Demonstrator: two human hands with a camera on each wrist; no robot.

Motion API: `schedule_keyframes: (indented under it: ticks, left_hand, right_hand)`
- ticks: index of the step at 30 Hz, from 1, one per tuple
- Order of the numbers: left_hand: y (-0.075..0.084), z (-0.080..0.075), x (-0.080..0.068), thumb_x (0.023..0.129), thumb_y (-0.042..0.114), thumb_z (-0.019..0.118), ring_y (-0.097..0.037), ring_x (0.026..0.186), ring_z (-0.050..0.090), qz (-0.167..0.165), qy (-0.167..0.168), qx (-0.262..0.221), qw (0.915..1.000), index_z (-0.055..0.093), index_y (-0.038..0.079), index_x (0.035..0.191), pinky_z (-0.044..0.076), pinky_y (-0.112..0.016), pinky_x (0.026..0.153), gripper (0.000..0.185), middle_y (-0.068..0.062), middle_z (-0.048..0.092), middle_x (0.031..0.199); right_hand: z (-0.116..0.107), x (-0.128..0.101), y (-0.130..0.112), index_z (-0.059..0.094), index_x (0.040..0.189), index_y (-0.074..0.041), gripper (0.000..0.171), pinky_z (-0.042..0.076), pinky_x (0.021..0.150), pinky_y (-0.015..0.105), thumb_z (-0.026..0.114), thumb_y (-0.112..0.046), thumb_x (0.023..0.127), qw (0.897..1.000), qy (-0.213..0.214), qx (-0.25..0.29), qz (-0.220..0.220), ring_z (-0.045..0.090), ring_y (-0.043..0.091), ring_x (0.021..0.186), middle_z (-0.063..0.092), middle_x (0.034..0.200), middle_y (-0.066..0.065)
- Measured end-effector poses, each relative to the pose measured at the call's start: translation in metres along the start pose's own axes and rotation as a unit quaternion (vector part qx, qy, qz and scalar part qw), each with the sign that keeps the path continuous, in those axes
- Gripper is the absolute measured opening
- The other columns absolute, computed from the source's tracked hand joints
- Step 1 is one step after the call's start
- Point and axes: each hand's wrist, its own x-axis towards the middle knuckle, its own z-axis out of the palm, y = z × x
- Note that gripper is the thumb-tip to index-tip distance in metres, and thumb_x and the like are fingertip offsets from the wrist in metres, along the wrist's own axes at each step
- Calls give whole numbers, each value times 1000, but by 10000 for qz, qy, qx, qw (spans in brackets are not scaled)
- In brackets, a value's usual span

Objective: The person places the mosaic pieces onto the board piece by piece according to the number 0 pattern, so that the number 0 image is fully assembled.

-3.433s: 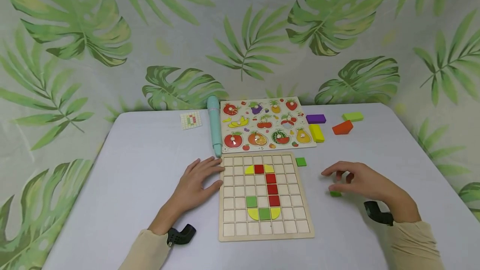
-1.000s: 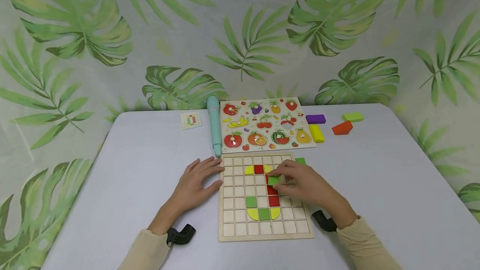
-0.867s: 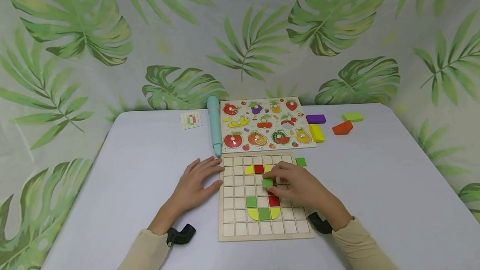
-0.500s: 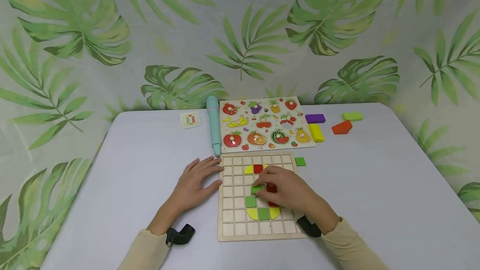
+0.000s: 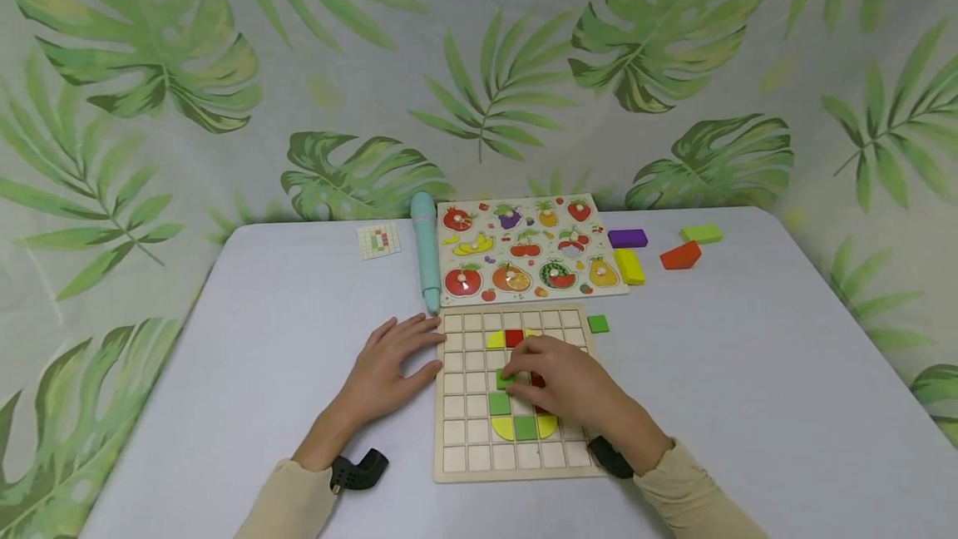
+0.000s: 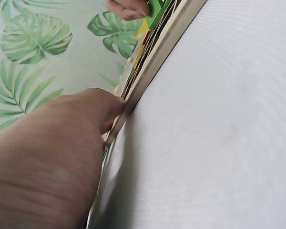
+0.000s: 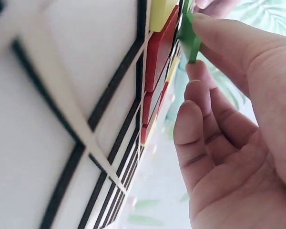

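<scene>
A wooden grid board (image 5: 467,432) lies on the table, bearing yellow, red and green tiles. My right hand (image 5: 524,366) hovers over its middle and pinches a small green square tile (image 5: 504,379) just above a green tile (image 5: 499,403) set in the grid. In the right wrist view the green tile (image 7: 188,36) sits between thumb and fingertip, close to the red tiles (image 7: 158,51). My left hand (image 5: 422,348) lies flat on the table with straight fingers touching the board's left edge (image 6: 155,64).
A loose green tile (image 5: 598,323) lies right of the board. Behind it are a fruit puzzle (image 5: 524,249), a teal pen (image 5: 427,254), a small pattern card (image 5: 377,239), and purple (image 5: 627,237), yellow (image 5: 629,265), orange (image 5: 680,255) and light green (image 5: 701,233) blocks.
My right hand took a green tile from the table at the right and carried it left across the board to the left column of the pattern. The left hand stayed still.
</scene>
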Motion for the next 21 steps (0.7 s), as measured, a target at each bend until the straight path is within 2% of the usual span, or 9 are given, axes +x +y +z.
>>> schedule_keyframes:
  ticks: [6, 12, 21]
  left_hand:
    - [1, -1, 0, 96, 32, 73, -25, 149, 43, -45, -45, -16, 10000, 68, 19, 135, 24, -56, 125, 41, 0, 56, 152]
    - [2, -2, 1, 97, 33, 72, -24, 149, 42, -64, -95, -53, 9999, 69, 18, 135, 23, -55, 126, 41, 1, 56, 152]
    - [1, -2, 1, 97, 33, 72, -24, 149, 43, -51, -86, -36, 9999, 69, 18, 134, 23, -54, 126, 41, 1, 56, 152]
  right_hand:
    - [1, 5, -4, 82, 102, -24, 15, 59, 84, 30, 82, -32, 90, 9998, 99, -42, -163, 62, 8, 94, 70, 103, -10]
    - [5, 8, -6, 82, 102, -22, 12, 58, 81, 29, 80, -27, 92, 9997, -39, -42, -257, 62, 7, 90, 71, 100, -10]
    - [-3, 4, -1, 81, 107, -24, 15, 59, 90, 35, 78, -27, 93, 10000, -55, 15, 61, 64, 11, 102, 73, 106, -10]
